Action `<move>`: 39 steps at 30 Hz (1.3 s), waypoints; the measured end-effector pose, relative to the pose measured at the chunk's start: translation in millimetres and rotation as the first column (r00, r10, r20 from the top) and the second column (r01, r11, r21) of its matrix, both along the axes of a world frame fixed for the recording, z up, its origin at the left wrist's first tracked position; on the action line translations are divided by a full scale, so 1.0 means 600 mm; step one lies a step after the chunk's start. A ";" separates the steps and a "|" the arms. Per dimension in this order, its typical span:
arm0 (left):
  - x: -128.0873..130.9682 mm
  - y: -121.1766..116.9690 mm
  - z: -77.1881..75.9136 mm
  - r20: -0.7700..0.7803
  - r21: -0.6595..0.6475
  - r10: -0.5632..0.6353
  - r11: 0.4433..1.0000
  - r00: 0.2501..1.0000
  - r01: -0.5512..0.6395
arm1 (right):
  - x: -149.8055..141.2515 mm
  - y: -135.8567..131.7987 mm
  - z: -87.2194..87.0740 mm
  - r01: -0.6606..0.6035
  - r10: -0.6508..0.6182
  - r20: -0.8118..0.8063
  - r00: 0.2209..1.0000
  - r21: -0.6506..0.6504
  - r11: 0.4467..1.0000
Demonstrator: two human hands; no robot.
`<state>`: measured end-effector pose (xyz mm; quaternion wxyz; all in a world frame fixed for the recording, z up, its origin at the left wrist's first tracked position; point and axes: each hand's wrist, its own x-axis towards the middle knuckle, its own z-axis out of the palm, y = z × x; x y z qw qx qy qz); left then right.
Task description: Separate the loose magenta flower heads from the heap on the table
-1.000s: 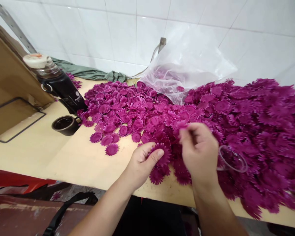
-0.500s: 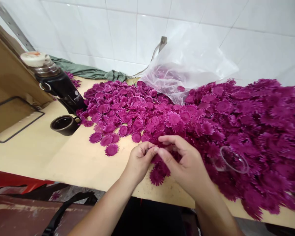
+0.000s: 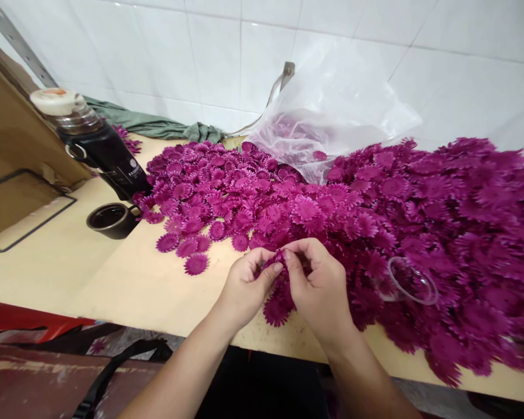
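Both hands meet over the front of a large heap of magenta artificial flower heads (image 3: pixel 308 210). My left hand (image 3: pixel 251 285) is closed, thumb and fingers pinching a magenta flower piece (image 3: pixel 279 256). My right hand (image 3: pixel 317 285) pinches the same piece from the other side, with thumb and forefinger together at its upper edge. Most of the piece is hidden by the fingers. Just below the hands, a loose flower head (image 3: pixel 277 308) lies on the table.
A black bottle (image 3: pixel 107 151) with a white lid stands at left, beside a dark mug (image 3: pixel 111 220). A clear plastic bag (image 3: pixel 332 110) rests behind the heap against the tiled wall. At right, a clear plastic cup (image 3: pixel 413 282) lies among the flowers. The tan table (image 3: pixel 144 297) has its edge near me.
My right hand has closed in, its fingers curling from spread to a pinch on the flower piece. More of the magenta piece now shows between the hands.
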<state>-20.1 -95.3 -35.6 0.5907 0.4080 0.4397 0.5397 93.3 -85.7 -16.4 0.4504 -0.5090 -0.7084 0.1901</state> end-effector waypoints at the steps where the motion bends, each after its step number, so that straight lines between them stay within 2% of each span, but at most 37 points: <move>1: 0.000 -0.001 0.001 -0.006 0.003 0.021 1.000 1.000 -0.021 | -0.004 0.003 -0.002 0.030 -0.031 0.014 0.999 0.066 0.997; 4: -0.001 -0.006 -0.001 -0.030 0.015 0.065 0.998 0.997 -0.065 | 0.000 0.026 0.000 0.164 -0.171 0.016 0.985 0.207 0.964; 7: -0.005 -0.013 -0.008 -0.056 -0.001 0.057 0.998 0.997 -0.057 | 0.033 0.064 0.016 0.375 -0.373 -0.058 0.926 0.257 0.891; 9: -0.008 -0.014 -0.013 -0.056 -0.018 0.078 0.997 0.995 -0.079 | 0.056 0.082 0.029 0.430 -0.427 -0.076 0.901 0.285 0.857; 12: -0.012 -0.006 -0.015 -0.032 -0.021 0.162 0.986 0.986 -0.162 | 0.066 0.078 0.039 0.282 -0.314 0.056 0.948 0.315 0.906; 15: -0.010 0.006 -0.009 0.020 -0.054 0.180 0.982 0.983 -0.179 | 0.048 0.048 0.030 0.093 -0.140 0.169 0.976 0.258 0.962; 18: -0.006 0.010 -0.006 0.049 -0.077 0.158 0.985 0.986 -0.154 | 0.026 0.019 0.014 -0.103 0.080 0.169 0.982 0.135 0.985; 20: -0.003 0.009 -0.006 0.033 -0.060 0.149 0.987 0.988 -0.147 | 0.017 0.009 0.007 -0.229 0.225 0.118 0.967 0.021 0.973; 22: -0.001 0.007 -0.006 0.000 -0.036 0.136 0.990 0.991 -0.136 | 0.013 0.006 0.003 -0.259 0.262 0.062 0.963 -0.052 0.964; 24: 0.000 0.003 -0.006 -0.024 -0.017 0.098 0.995 0.995 -0.098 | 0.014 0.009 0.003 -0.188 0.191 0.032 0.981 -0.066 0.980; 27: 0.000 -0.001 -0.003 -0.055 0.037 0.039 0.999 0.998 -0.037 | 0.019 0.016 0.006 -0.020 0.020 0.001 1.000 -0.015 1.000; 31: 0.002 -0.004 0.001 -0.072 0.093 0.037 0.995 0.997 -0.030 | 0.017 0.028 0.014 0.142 -0.139 -0.035 0.990 0.088 0.986; 36: 0.005 -0.002 0.008 -0.049 0.117 0.055 0.992 0.997 -0.049 | -0.003 0.036 0.022 0.165 -0.164 -0.020 0.986 0.187 0.968; 39: 0.003 -0.007 0.011 -0.056 0.111 0.072 0.992 0.996 -0.066 | 0.007 0.055 0.025 0.204 -0.208 -0.003 0.978 0.222 0.954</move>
